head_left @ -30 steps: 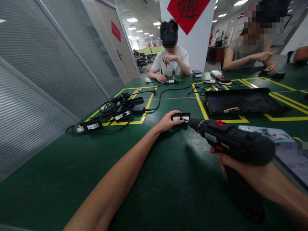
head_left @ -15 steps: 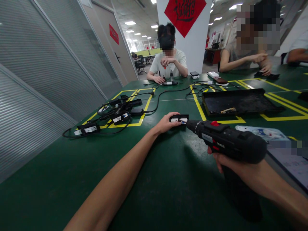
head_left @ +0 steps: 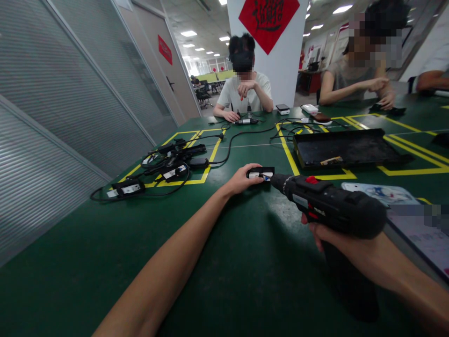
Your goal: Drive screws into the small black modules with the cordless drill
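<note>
Small black-and-white rectangular block (head_left: 267, 170) on green desk (head_left: 210, 262), mid-view. Left hand (head_left: 246, 178) curled round its left end, thumb on near face, presumably steadying it. Right hand (head_left: 328, 234) wrapped around grip of black-and-red power drill (head_left: 333, 206), levelled at block, likely for alignment; contact unclear. Black shallow tray (head_left: 361, 147) beyond, right; tangled black cables (head_left: 178, 157), left.

From the wearer's head, the one camera is looking forward and down across the desk (head_left: 87, 248), showing the right hand (head_left: 338, 243) close at the lower right, the left hand (head_left: 244, 179) farther off at centre, and a white pillar (head_left: 286, 70) well beyond at upper centre.
</note>
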`<state>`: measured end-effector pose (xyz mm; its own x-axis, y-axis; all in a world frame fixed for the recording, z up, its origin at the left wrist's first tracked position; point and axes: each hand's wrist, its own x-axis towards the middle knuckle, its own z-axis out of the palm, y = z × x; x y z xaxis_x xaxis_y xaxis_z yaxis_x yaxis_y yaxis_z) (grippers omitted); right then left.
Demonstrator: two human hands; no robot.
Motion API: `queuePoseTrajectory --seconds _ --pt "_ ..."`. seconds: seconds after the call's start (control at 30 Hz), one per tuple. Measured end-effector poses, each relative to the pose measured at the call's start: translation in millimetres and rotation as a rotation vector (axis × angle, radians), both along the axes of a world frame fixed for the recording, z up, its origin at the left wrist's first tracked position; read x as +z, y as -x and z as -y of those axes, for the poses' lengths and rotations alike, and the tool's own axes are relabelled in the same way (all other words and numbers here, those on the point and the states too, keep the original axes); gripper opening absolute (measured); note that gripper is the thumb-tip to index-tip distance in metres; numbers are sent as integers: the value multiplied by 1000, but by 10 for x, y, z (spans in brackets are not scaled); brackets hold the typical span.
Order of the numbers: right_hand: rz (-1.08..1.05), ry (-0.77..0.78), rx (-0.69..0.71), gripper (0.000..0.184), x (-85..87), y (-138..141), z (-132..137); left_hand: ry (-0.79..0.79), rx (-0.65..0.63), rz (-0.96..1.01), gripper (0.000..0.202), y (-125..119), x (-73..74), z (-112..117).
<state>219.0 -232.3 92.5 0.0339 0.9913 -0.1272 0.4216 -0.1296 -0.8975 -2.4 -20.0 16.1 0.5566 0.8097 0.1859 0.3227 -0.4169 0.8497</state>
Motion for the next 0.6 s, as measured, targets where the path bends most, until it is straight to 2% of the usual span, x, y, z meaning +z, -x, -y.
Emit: queuePoseTrajectory --seconds 0.37,0.6 --pt "-68 32 -67 36 66 89 51 -37 -3 -32 56 17 5 -10" --pt "-41 20 -18 48 -26 22 35 -25 -13 -1 55 27 -48 -41"
